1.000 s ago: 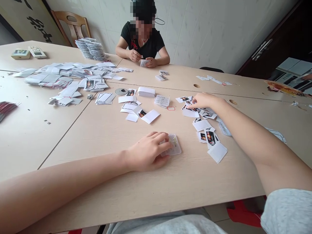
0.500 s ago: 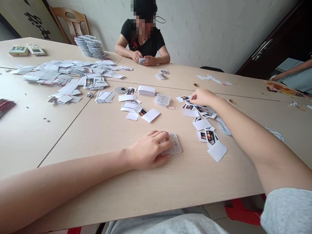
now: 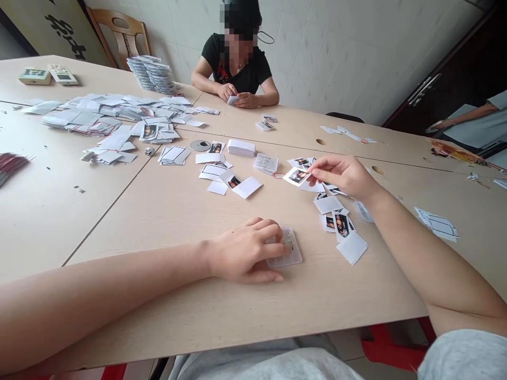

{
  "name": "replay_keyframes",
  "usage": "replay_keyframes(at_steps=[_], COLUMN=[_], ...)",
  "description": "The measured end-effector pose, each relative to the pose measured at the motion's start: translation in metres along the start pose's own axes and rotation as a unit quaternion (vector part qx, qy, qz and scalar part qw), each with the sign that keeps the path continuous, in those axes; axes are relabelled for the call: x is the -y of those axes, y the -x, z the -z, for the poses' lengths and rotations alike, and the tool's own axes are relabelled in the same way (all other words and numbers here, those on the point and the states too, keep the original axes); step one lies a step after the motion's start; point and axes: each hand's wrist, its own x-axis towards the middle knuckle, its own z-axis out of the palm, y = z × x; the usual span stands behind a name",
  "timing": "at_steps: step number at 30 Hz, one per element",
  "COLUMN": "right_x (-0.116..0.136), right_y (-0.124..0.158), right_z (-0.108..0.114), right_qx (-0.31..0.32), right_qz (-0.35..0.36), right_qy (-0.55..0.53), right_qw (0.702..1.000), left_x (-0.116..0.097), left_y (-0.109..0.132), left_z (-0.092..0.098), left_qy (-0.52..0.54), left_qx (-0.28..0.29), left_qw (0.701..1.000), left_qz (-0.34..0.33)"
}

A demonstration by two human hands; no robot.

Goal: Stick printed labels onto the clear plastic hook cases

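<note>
Left hand [image 3: 243,252] is the nearest to you, at the lower middle of the frame. Its fingers are curved and lie on a small clear plastic case [image 3: 296,257], but you cannot tell if they pinch something inside it. Right hand [image 3: 344,176] is right of the middle, above the table [image 3: 158,221], and its thumb and first finger are pressed together on a small photo card [image 3: 297,176], holding it by the edge. Below this hand lies a loose group of photo cards and white paper pieces [image 3: 336,221]. Farther up, near the middle, you see a second clear plastic case [image 3: 265,163], a stack of white cards [image 3: 241,147] and a round disc [image 3: 200,145]. At the upper left of the frame there is a big spread of white cards [image 3: 106,113], and behind it stands a tall stack of clear cases [image 3: 152,74], with two remote controls [image 3: 62,74] at the table corner. At the far side, a co-worker [image 3: 237,74] in a dark shirt holds a small white item [image 3: 233,100] with both hands. Behind this co-worker is a wooden chair [image 3: 119,37], and at the upper right another person's arm [image 3: 463,119] shows.
</note>
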Motion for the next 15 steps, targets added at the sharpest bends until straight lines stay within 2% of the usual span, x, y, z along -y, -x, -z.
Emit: replay_keyframes(at_steps=[3,6,11,15], right_x=[-0.003,-0.009,-0.001,0.012], right_y=[0.012,0.015,0.016,0.019], right_z=[-0.015,-0.032,-0.062,-0.079], right_qx=[0.031,0.040,0.054,0.062], right_qz=[0.035,0.030,-0.005,0.031], right_qy=[-0.106,-0.160,-0.151,-0.118], right_qw=[0.993,0.986,0.987,0.991], left_x=[0.000,0.000,0.002,0.008], left_y=[0.000,0.000,-0.002,-0.002], left_z=[-0.001,0.001,0.014,0.021], left_qy=[0.006,0.015,-0.005,-0.002], left_qx=[-0.018,-0.054,-0.166,-0.214], left_qw=[1.000,0.998,0.982,0.966], left_qz=[-0.006,0.008,0.092,0.145])
